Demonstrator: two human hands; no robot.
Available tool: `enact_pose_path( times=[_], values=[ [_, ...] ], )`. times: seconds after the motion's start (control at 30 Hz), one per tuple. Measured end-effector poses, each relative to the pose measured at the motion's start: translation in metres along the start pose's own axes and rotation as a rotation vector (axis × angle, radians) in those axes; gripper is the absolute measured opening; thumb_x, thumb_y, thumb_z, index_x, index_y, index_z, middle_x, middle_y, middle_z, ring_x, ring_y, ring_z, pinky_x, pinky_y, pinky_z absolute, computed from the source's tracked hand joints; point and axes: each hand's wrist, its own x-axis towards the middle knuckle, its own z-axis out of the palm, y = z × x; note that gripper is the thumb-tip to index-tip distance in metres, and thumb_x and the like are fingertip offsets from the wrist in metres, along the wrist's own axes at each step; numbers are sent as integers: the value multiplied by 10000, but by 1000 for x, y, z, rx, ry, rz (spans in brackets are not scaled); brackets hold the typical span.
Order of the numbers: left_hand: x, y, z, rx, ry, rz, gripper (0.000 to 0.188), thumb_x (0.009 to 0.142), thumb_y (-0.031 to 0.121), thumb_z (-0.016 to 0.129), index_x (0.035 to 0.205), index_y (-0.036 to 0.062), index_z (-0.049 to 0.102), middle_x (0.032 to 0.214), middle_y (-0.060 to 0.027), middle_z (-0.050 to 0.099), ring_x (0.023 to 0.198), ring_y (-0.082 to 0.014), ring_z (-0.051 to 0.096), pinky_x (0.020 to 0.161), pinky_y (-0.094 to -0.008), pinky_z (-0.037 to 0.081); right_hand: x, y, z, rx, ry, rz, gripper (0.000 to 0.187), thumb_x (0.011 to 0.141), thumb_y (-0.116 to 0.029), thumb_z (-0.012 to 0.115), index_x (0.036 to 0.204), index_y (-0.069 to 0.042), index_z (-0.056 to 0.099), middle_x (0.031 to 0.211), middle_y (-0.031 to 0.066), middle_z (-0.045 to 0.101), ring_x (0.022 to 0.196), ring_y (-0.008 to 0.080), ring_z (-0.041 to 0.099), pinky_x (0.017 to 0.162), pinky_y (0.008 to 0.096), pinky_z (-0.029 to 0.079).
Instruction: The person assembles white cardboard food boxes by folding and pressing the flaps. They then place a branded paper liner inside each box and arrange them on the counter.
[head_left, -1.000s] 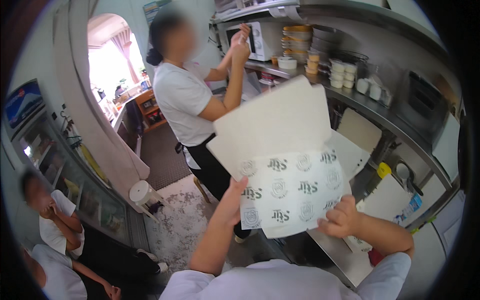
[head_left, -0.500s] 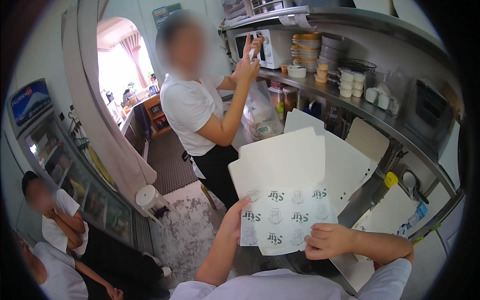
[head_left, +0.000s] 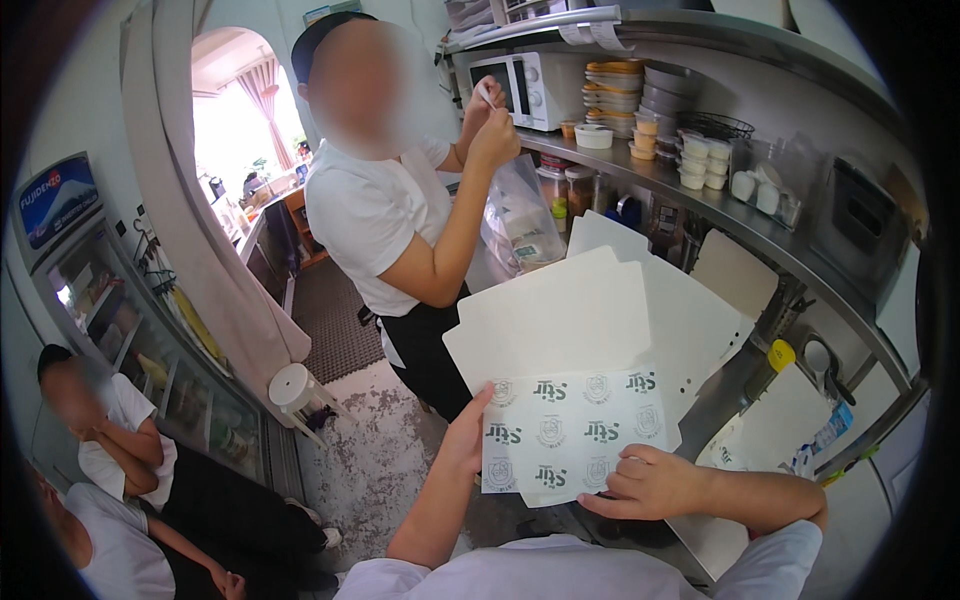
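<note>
A white paper sheet (head_left: 575,430) printed with repeated dark marks lies over the near part of a flat white cardboard sheet (head_left: 560,315). My left hand (head_left: 465,435) grips the left edge of the paper, its thumb on top and its other fingers mostly hidden. At the lower right, my right hand (head_left: 645,485) is closed at the paper's near edge, fingers bent on the print and thumb along the border. More white cardboard pieces (head_left: 690,310) lie fanned out beyond, to the right.
A co-worker (head_left: 375,220) stands ahead on the left, hands raised near a clear plastic bag (head_left: 522,225). A metal shelf (head_left: 690,190) with a microwave (head_left: 530,90) and several tubs runs along the right. Two people sit at the lower left near a stool (head_left: 292,385).
My right hand has shifted slightly left along the paper's near edge, its thumb now stretched out. The co-worker leans closer, hands lower. My left hand stays on the paper's left edge.
</note>
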Motion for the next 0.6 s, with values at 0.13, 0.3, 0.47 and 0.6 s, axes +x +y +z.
enact_pose_path(
  times=[0.13, 0.3, 0.47, 0.6],
  values=[
    [-1, -1, -4, -4, 10, 11, 412, 936, 313, 487, 1207, 2, 490, 1156, -133, 575, 1036, -233, 559, 891, -355, 442, 0, -4, 1, -7, -20, 102, 326, 727, -136, 563, 1051, -110, 585, 705, -18, 440, 707, 138, 455, 708, 278, 423],
    [0, 3, -7, -47, -21, 6, 400, 936, 307, 488, 1188, -4, 504, 1136, -133, 588, 1019, -232, 575, 870, -353, 463, 1, -4, -3, 102, -32, 174, 171, 758, -166, 589, 916, -115, 627, 708, -18, 448, 739, 145, 472, 778, 310, 408],
    [-8, 6, -4, -118, -31, -7, 399, 933, 320, 493, 1168, -1, 516, 1111, -133, 602, 970, -229, 601, 828, -340, 495, 3, 0, -16, 317, -4, 286, 109, 763, -169, 659, 862, -127, 638, 734, -12, 478, 763, 158, 491, 809, 336, 391],
    [-14, 3, -1, -122, -11, -35, 428, 927, 341, 501, 1192, 6, 508, 1127, -138, 595, 993, -249, 586, 859, -360, 472, 3, 5, -23, 601, 10, 408, 126, 766, -131, 676, 889, -121, 647, 766, 8, 506, 788, 185, 505, 791, 343, 390]
  ],
)
